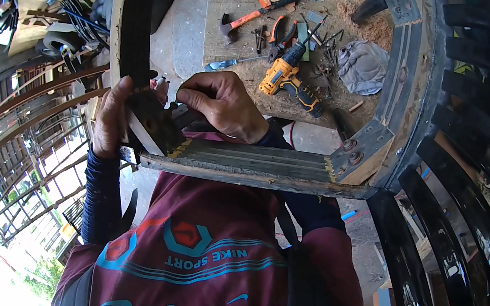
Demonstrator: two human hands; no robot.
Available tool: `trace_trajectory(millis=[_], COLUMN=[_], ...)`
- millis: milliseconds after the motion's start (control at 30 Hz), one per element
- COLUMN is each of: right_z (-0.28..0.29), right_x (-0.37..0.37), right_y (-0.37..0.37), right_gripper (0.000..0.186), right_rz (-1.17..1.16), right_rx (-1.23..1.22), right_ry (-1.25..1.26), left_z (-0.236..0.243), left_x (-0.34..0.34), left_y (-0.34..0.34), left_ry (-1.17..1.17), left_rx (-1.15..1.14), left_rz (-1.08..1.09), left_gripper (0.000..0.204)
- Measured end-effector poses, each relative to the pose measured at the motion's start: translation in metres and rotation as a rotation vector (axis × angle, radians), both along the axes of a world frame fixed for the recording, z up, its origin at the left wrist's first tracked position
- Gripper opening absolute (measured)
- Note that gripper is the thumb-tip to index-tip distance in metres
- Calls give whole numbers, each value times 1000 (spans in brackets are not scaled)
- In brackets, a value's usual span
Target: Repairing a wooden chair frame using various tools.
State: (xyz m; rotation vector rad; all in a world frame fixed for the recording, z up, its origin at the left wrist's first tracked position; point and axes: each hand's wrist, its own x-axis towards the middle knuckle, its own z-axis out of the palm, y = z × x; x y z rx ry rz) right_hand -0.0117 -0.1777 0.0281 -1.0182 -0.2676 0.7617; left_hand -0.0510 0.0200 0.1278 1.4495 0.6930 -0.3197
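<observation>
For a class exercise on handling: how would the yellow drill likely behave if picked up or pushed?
The yellow drill would probably feel heavy for its size, given its bulk. Its hard-looking casing suggests stiffness. Lying on its side with the handle jutting out, it would likely pivot rather than roll.

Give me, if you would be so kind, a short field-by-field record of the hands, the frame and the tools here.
Left hand: against the outer left corner of the wooden frame; fingers partly hidden
Right hand: inside the frame opening, fingers curled near that corner; anything pinched is unclear
Board beyond: drill, hammer, orange-handled pliers, blue-handled screwdriver, crumpled grey cloth
Drill: yellow and black, lying with its chuck pointing away from the person
Right side: glossy black slats
</observation>
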Motion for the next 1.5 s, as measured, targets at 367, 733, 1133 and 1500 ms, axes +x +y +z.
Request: trace_trajectory(millis=[367,733,1133,1500], right_z=[-1,-6,-13,-30], right_x=[12,0,22,44], right_y=[-8,27,-9,21], right_gripper=[16,35,24,32], right_rz=[-112,-89,254,-326], right_rx=[45,110,162,-114], right_ry=[-490,-246,-517,-1515], left_z=[-3,-19,-4,-5], left_x=[-3,-13,-6,-3], left_y=[4,44,16,18], left_ry=[10,10,55,9], left_rx=[-69,200,-34,84], left_rz=[13,-25,-41,-102], left_gripper=[62,52,61,59])
